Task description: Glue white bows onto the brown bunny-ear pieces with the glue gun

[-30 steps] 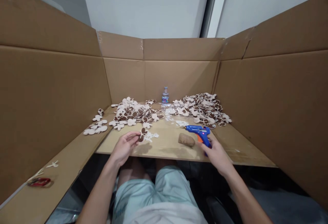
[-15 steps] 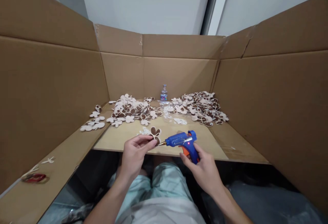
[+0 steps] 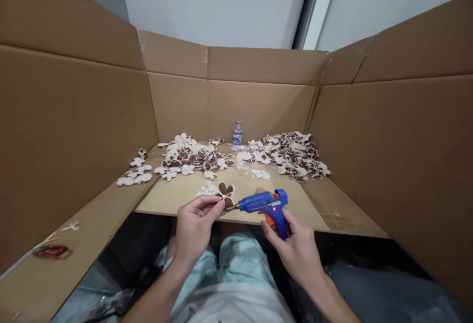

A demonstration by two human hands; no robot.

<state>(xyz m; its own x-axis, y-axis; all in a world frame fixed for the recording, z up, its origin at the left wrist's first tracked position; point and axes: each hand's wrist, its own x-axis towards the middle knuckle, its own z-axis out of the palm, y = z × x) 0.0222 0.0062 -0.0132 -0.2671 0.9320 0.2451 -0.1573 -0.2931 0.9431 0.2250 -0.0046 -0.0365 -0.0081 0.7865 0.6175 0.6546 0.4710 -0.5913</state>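
Observation:
My left hand [image 3: 195, 227] pinches a brown-and-white cut-out shape [image 3: 226, 194] with two rounded lobes, holding it just above the board. My right hand [image 3: 297, 254] grips a blue hot glue gun [image 3: 264, 202] by its handle. The gun has an orange trigger and a lit red light. Its brass nozzle [image 3: 232, 207] points left and sits right by the lower edge of the shape. I cannot tell whether the two touch. White cut-out scraps [image 3: 207, 190] lie on the board under the shape.
A light wooden board [image 3: 177, 199] sits inside tall cardboard walls [image 3: 74, 116]. Two heaps of brown-and-white shapes [image 3: 195, 158] [image 3: 291, 155] lie at its back, with a water bottle [image 3: 237, 134] between them. Red-handled pliers [image 3: 51, 251] lie on the cardboard ledge at left.
The glue gun has swung left from the right side of the board, its nozzle now at the shape. My left hand has moved right and lifted the shape. The brown lump is out of sight.

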